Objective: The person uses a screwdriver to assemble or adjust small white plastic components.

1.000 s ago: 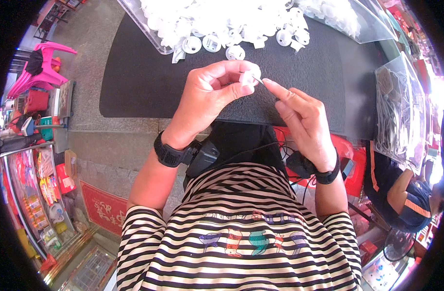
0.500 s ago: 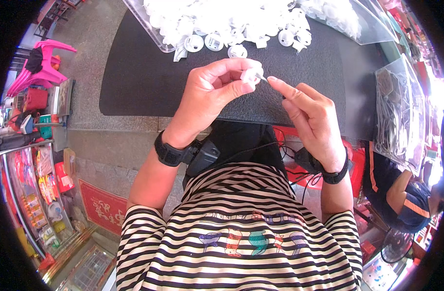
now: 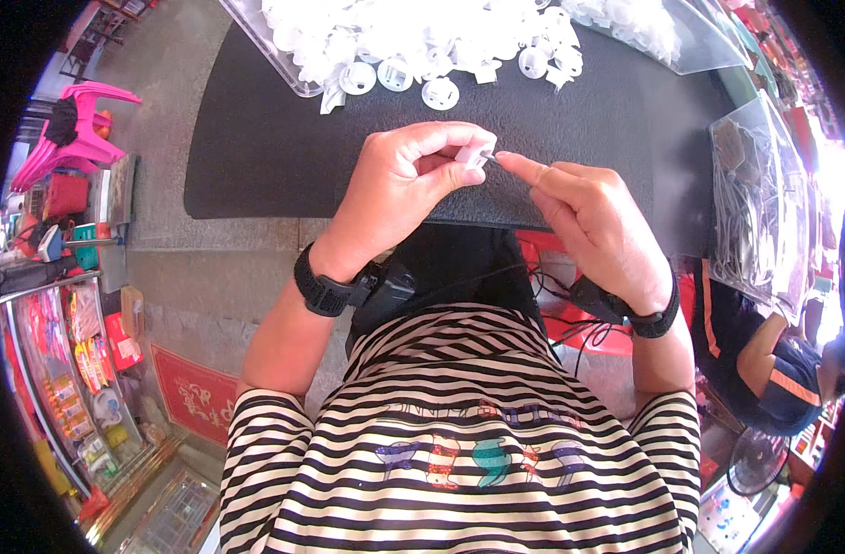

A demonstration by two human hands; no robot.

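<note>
Above the near edge of the black-topped table (image 3: 284,148), my left hand (image 3: 385,189) is closed, pinching a small white plastic piece (image 3: 478,152) between thumb and fingers. A short thin metal bit (image 3: 492,156) sticks out of its right side. My right hand (image 3: 593,212) has its index finger stretched out, with the fingertip against the outer end of that bit. Its thumb stays apart and the other fingers are bent, gripping nothing. Several round white plastic parts with slots lie just beyond my hands, the nearest being one white disc (image 3: 440,93).
A heap of white plastic parts (image 3: 422,37) fills the far side, partly in a clear tray. At the right stands a clear bin (image 3: 759,212) of thin pale strands. A person in dark clothing (image 3: 773,388) is beyond it. Pink stools (image 3: 90,134) stand far left.
My right index finger has moved left toward the white plastic piece. Less of the metal bit shows outside it now. My left hand keeps its pinch, nearly in place.
</note>
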